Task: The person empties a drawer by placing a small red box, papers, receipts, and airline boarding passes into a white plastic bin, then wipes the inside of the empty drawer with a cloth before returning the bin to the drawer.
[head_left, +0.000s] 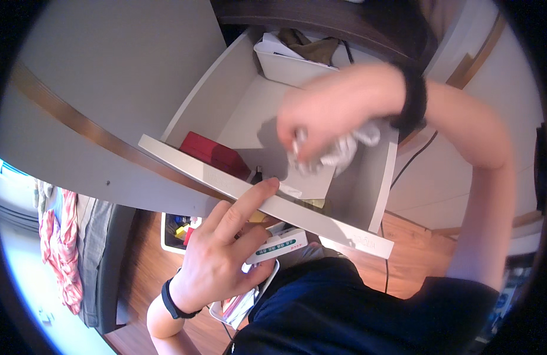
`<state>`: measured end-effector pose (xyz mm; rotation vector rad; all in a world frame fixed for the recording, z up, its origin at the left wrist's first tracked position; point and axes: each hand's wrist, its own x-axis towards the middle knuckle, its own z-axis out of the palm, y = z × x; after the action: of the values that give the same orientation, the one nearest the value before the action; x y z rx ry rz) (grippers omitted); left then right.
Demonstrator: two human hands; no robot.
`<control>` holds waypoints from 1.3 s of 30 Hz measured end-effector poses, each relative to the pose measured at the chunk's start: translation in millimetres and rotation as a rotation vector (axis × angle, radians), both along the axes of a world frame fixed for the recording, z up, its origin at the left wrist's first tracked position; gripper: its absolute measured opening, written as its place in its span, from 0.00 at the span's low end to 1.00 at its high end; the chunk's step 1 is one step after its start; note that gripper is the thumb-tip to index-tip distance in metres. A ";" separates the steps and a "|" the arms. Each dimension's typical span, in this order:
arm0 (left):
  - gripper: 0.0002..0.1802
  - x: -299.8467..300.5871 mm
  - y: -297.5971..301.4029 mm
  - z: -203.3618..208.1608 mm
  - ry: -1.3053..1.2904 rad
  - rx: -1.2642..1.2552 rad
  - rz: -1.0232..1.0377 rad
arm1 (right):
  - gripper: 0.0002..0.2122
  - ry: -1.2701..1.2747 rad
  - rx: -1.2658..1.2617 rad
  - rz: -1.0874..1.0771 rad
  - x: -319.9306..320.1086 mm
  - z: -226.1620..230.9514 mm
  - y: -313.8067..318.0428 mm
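Note:
An open white drawer (329,229) spreads out in front of me. Over its inside, my right hand (338,109) is closed round a crumpled white tissue or thin cloth (342,155); motion blurs both. My left hand (217,257) pinches a small white box (280,246) with green print, just outside the drawer front. Its index finger reaches over the front's top edge. A red box (213,155) lies in the drawer's near left corner, with a small dark object beside it. Flat white paper (315,184) lies near the front, partly under the tissue.
A white bin (291,71) holding papers and brown cloth stands at the drawer's back. Below the drawer, a white container (174,234) with colourful items sits on the wooden floor; another container (273,278) holds papers. A dark cable (412,160) hangs at right. Patterned cloth (63,248) lies left.

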<state>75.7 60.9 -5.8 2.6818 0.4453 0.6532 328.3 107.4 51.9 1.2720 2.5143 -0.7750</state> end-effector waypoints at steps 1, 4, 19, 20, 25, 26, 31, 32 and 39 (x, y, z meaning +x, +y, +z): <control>0.12 1.2 0.8 -1.6 -0.018 -0.006 -0.017 | 0.14 -0.083 0.219 -0.096 6.8 10.8 0.4; 0.12 -0.7 -1.5 2.4 -0.031 -0.018 -0.021 | 0.10 -0.343 0.943 -0.358 33.0 1.9 11.5; 0.12 4.4 1.6 5.3 -0.014 -0.037 -0.016 | 0.07 -0.976 1.184 -0.480 58.9 -63.0 60.1; 0.12 4.9 1.8 5.2 -0.011 -0.040 -0.019 | 0.07 -0.976 1.179 -0.482 64.0 -68.0 61.9; 0.12 5.8 5.9 2.1 -0.046 -0.001 -0.037 | 0.05 -0.887 1.075 -0.532 55.6 -59.9 57.2; 0.12 5.8 6.4 1.5 -0.043 -0.004 -0.039 | 0.05 -0.886 1.072 -0.533 53.5 -56.1 54.6; 0.12 6.4 5.2 3.3 -0.036 -0.014 -0.023 | 0.07 -0.565 1.108 -0.242 36.5 -1.8 18.7; 0.12 7.0 4.7 2.8 -0.030 -0.017 -0.021 | 0.07 -0.425 1.032 -0.236 28.0 15.1 11.6; 0.12 7.2 2.2 4.4 -0.031 -0.021 0.005 | 0.08 0.277 1.245 0.465 26.9 34.1 2.4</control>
<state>82.9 63.1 -1.4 2.6482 0.4479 0.6871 355.2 109.7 86.0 0.6673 3.3891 0.9360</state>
